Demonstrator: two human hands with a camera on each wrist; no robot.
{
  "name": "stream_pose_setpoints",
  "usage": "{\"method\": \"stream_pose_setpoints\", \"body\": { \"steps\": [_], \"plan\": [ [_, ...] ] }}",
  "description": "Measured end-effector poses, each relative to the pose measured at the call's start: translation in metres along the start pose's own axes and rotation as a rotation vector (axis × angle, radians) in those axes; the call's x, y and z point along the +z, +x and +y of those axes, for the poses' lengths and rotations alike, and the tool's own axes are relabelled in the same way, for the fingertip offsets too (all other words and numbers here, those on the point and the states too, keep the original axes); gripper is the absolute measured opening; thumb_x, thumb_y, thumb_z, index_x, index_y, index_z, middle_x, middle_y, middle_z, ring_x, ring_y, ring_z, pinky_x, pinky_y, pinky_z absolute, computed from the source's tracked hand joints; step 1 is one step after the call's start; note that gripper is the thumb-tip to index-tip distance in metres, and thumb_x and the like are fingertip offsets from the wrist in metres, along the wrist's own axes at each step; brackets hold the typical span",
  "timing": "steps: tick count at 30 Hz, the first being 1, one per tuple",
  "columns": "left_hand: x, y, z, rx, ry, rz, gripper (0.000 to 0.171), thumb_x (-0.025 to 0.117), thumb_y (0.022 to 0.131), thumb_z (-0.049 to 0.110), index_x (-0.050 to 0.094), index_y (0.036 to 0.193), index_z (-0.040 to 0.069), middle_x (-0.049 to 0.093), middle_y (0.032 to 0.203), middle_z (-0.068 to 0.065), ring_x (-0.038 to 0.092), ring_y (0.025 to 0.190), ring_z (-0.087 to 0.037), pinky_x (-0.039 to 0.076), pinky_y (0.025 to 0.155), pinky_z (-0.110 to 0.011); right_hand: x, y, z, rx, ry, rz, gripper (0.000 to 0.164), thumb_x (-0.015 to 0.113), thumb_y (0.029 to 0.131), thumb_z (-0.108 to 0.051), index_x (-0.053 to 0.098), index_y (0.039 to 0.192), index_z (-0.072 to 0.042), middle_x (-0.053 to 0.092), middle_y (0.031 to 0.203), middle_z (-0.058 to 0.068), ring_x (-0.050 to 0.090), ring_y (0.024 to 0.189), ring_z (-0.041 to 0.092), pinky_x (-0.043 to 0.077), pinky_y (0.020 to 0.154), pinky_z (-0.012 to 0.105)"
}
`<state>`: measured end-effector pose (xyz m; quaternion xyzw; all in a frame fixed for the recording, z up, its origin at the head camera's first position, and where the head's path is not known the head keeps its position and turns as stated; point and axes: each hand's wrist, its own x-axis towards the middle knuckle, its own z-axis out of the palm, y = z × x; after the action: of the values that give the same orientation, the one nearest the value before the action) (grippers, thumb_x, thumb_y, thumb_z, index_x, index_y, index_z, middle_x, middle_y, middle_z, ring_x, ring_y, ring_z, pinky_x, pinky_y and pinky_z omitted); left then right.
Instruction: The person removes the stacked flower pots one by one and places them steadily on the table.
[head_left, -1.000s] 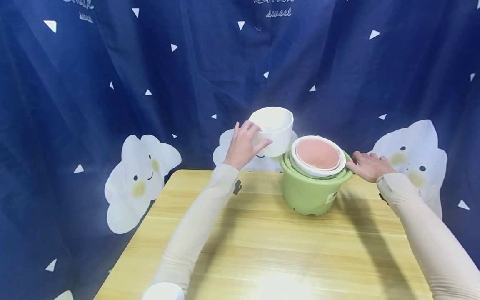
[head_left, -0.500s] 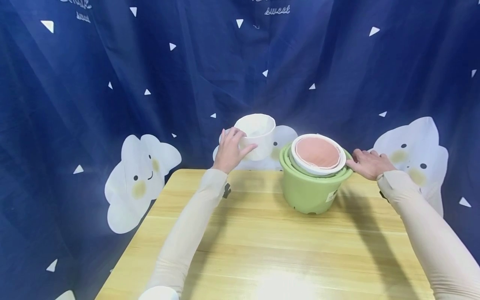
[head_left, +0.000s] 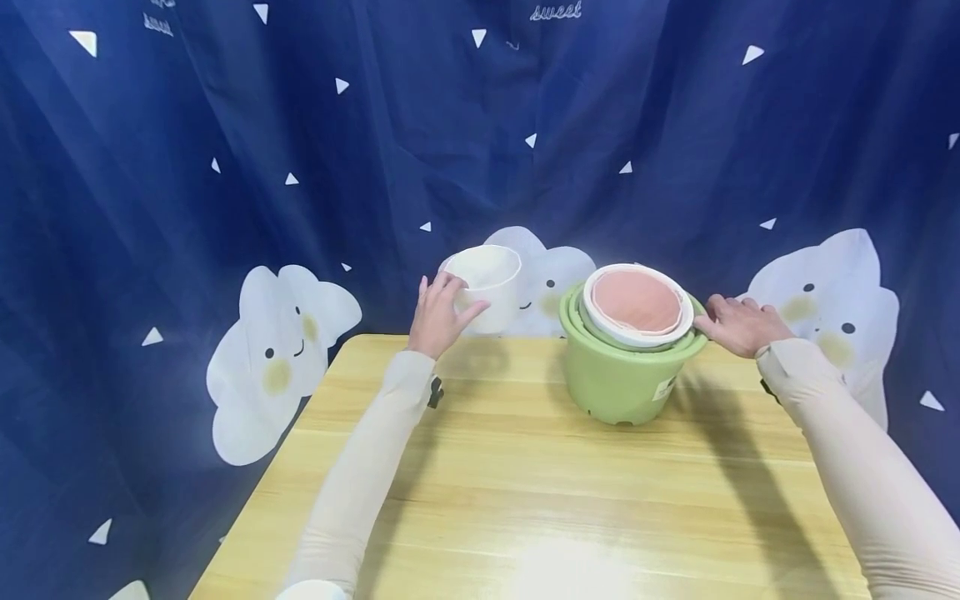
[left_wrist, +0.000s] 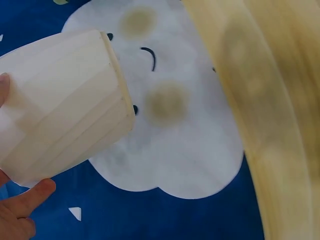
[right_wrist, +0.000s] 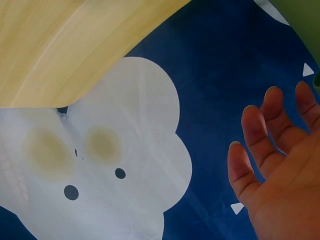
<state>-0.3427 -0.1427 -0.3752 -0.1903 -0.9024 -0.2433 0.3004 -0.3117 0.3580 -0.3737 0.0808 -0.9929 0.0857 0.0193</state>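
Note:
Near the back of the table, my left hand (head_left: 437, 319) grips a white plastic flower pot (head_left: 497, 300) by its wall, thumb in front and fingers at the rim. The pot is in the air, mouth up; the left wrist view shows its side and base (left_wrist: 65, 105). To the right stands a green flower pot (head_left: 618, 387) with several smaller pots nested in it. A white pot's rim (head_left: 594, 312) and a pink pot (head_left: 637, 302) show on top. My right hand (head_left: 744, 325) holds the green pot's right rim at the thumb; its other fingers (right_wrist: 255, 127) are loosely bent.
A light wooden table (head_left: 480, 483) extends toward me, its left edge slanting. Behind it hangs a dark blue curtain (head_left: 375, 167) with cloud prints, close to the table's back edge. Glare lies on the front of the tabletop.
My left hand has carried the white pot left and down, away from the green pot. The right hand and the nested pots have stayed in place.

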Motion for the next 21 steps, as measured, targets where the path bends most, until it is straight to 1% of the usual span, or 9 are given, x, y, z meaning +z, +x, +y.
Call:
{"method": "stream_pose_setpoints", "body": {
  "steps": [2, 6, 9, 15, 21],
  "plan": [
    [0.000, -0.004, -0.005, -0.014, 0.001, -0.009, 0.046, 0.078, 0.090, 0.046, 0.066, 0.107, 0.006, 0.063, 0.115, -0.010, 0.065, 0.121, -0.035, 0.022, 0.127, -0.065, -0.001, -0.001, -0.001, -0.001, 0.001, 0.001, 0.053, 0.035, 0.103, -0.057, 0.053, 0.108, -0.008, 0.064, 0.104, 0.017, 0.054, 0.100, 0.043, 0.040, 0.074, 0.053],
    [0.001, -0.011, -0.015, -0.027, 0.011, -0.014, 0.046, 0.079, 0.089, 0.046, 0.066, 0.107, 0.005, 0.063, 0.116, -0.012, 0.066, 0.116, -0.037, 0.023, 0.126, -0.065, -0.003, -0.001, -0.003, 0.000, 0.000, -0.003, 0.052, 0.035, 0.103, -0.056, 0.054, 0.108, -0.007, 0.064, 0.105, 0.018, 0.054, 0.100, 0.043, 0.040, 0.074, 0.054],
    [0.002, -0.016, -0.021, -0.037, 0.020, -0.017, 0.046, 0.079, 0.089, 0.045, 0.066, 0.107, 0.005, 0.063, 0.116, -0.012, 0.066, 0.116, -0.037, 0.025, 0.126, -0.066, -0.003, -0.001, -0.003, 0.001, -0.001, -0.008, 0.052, 0.035, 0.103, -0.056, 0.054, 0.109, -0.008, 0.064, 0.105, 0.018, 0.055, 0.101, 0.043, 0.041, 0.075, 0.055],
    [0.005, -0.027, -0.032, -0.057, 0.018, -0.027, 0.045, 0.079, 0.089, 0.044, 0.066, 0.108, 0.005, 0.063, 0.117, -0.013, 0.067, 0.114, -0.040, 0.023, 0.127, -0.064, 0.000, 0.000, 0.000, -0.001, 0.000, -0.007, 0.054, 0.034, 0.103, -0.057, 0.054, 0.110, -0.007, 0.065, 0.107, 0.018, 0.055, 0.102, 0.044, 0.041, 0.075, 0.055],
    [0.013, -0.039, -0.041, -0.043, 0.058, -0.009, 0.044, 0.082, 0.087, 0.042, 0.067, 0.105, 0.005, 0.065, 0.114, -0.013, 0.070, 0.109, -0.040, 0.030, 0.123, -0.068, 0.001, 0.001, 0.002, -0.005, 0.002, 0.003, 0.053, 0.035, 0.103, -0.058, 0.054, 0.108, -0.008, 0.065, 0.104, 0.017, 0.055, 0.100, 0.043, 0.040, 0.073, 0.051]
  ]
}}
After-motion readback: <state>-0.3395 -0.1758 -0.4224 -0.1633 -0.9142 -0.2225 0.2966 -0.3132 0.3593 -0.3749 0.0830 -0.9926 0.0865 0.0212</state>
